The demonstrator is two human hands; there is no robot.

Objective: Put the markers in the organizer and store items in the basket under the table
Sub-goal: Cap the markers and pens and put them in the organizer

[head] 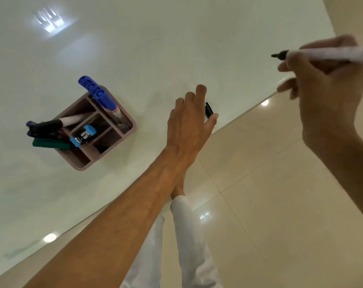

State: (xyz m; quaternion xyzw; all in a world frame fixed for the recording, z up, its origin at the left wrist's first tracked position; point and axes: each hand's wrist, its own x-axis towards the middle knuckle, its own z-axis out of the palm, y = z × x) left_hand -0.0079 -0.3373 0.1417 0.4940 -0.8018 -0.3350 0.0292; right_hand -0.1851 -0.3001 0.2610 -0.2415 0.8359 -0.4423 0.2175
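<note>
A pink organizer (125, 134) with several compartments stands on the white table (134, 48). It holds several markers, among them a blue-capped one (99, 94), a black-capped one (45, 124) and a green one (49, 143), plus a small blue stapler (83, 135). My left hand (188, 121) reaches over the table near its edge and pinches a black marker cap (208, 110). My right hand (326, 84), raised at the right, grips an uncapped white marker (322, 54) whose black tip points left.
The table's edge (249, 110) runs diagonally from lower left to upper right. Beyond it lies a glossy beige tiled floor (270, 194). A leg in white trousers (188, 235) shows below my left arm. No basket is in view.
</note>
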